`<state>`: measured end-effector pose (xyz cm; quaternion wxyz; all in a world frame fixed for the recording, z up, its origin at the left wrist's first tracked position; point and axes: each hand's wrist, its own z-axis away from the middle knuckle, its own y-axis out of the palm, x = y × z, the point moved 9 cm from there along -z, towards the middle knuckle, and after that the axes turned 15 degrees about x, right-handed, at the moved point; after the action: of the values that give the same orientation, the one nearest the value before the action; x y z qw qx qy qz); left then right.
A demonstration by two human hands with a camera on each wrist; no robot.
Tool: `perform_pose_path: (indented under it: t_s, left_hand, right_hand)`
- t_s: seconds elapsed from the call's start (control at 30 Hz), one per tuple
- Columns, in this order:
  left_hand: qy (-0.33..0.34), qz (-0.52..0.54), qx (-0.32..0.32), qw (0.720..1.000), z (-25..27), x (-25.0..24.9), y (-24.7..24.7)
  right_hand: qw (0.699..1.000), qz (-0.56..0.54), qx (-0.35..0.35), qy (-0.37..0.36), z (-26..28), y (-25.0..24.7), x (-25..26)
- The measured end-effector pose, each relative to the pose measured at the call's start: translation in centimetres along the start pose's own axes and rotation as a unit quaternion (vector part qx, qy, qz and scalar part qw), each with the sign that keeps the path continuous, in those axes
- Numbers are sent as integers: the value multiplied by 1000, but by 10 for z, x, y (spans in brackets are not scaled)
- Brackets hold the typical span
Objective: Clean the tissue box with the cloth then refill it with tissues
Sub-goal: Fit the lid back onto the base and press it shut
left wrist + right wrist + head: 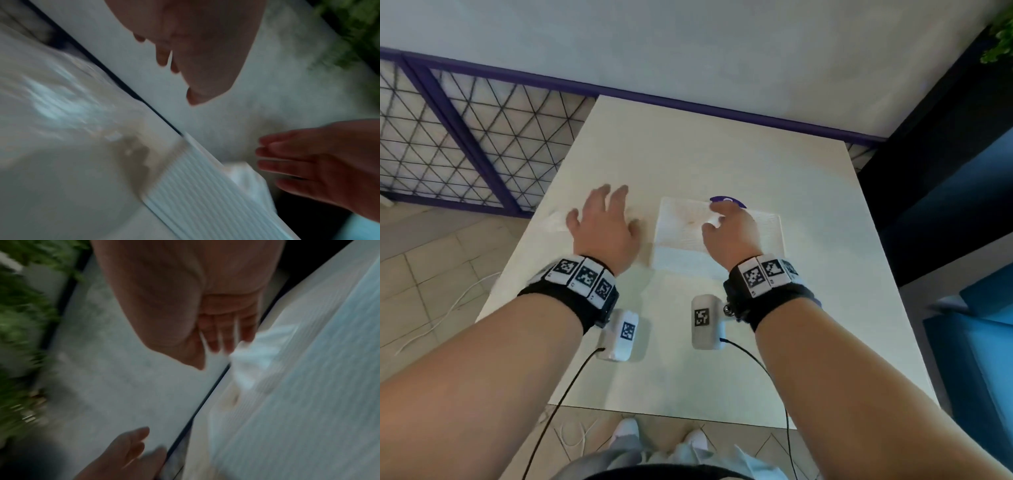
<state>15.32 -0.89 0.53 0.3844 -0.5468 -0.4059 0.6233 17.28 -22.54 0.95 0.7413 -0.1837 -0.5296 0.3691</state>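
Observation:
The white ribbed tissue box (pixel 681 233) lies flat on the table, with brownish stains on its top. My right hand (pixel 722 219) hovers over the box's far half, fingers straight and holding nothing. In the right wrist view its fingertips (pixel 228 344) are close to a bit of white tissue (pixel 252 356) sticking up from the box (pixel 308 402). My left hand (pixel 602 216) is spread open above the table just left of the box. A pale, blurred sheet (pixel 554 219), possibly the cloth, lies left of that hand. The left wrist view shows the box's ribbed side (pixel 195 186) and the right hand (pixel 308 162).
A purple object (pixel 727 201) peeks out beyond my right fingers at the box's far edge. The cream table (pixel 688 359) stands against a grey wall. A purple mesh fence (pixel 465 137) is at the left, blue furniture (pixel 979 325) at the right and a green plant (pixel 1000 44) top right.

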Motion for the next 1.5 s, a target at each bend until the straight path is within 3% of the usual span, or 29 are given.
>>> perform_pose_path:
  t_s: [0.07, 0.1, 0.17, 0.23, 0.37, 0.43, 0.53, 0.6, 0.7, 0.8, 0.87, 0.93, 1.03, 1.1, 1.27, 1.37, 1.43, 1.5]
  left_hand:
    - [-103, 65, -58, 991, 3, 54, -20]
    - [-166, 84, -46, 981, 3, 85, -20]
    - [-273, 99, 53, 955, 8, 135, -7]
    - [-310, 89, 160, 933, 16, 161, 11]
    - [-277, 139, 209, 927, 33, 175, 26]
    - [-264, 248, 205, 909, 39, 182, 35]
    - [-248, 506, 183, 805, 50, 180, 48]
    - [-226, 572, 159, 772, 52, 176, 43]
    - [-174, 601, 139, 768, 45, 165, 28]
    - [-128, 625, 139, 757, 36, 137, 16]
    - [-102, 643, 137, 746, 31, 115, 9]
    - [-77, 651, 159, 738, 29, 94, 10]
    - [-60, 615, 223, 754, 31, 67, 21]
    - [-41, 612, 232, 755, 32, 49, 26]
    - [-33, 664, 262, 699, 36, 12, 44]
    - [-50, 675, 270, 685, 43, -6, 54]
    - [-49, 667, 276, 690, 46, -14, 59]
    - [-37, 679, 282, 677, 49, -22, 60]
  right_hand:
    - [996, -33, 58, -58, 5, 44, 34]
    - [992, -42, 107, -58, 3, 72, 44]
    - [980, -39, 193, -10, -4, 122, 49]
    - [971, -29, 230, 51, -9, 151, 46]
    - [955, -117, 244, 123, -17, 183, 36]
    - [940, -193, 246, 135, -16, 192, 35]
    - [923, -251, 267, 115, -14, 196, 45]
    - [921, -280, 261, 71, -14, 187, 57]
    - [926, -303, 225, 8, -14, 157, 68]
    - [908, -355, 221, -4, -6, 131, 66]
    - [912, -347, 217, -12, -1, 114, 60]
    - [920, -336, 197, -29, 4, 94, 52]
    - [909, -379, 171, -39, 11, 69, 32]
    - [903, -397, 157, -39, 18, 55, 14]
    - [871, -471, 136, -38, 38, 35, -27]
    - [858, -501, 111, -39, 50, 23, -43]
    - [835, -539, 109, -34, 55, 21, -48]
    - [789, -602, 122, -31, 59, 21, -54]
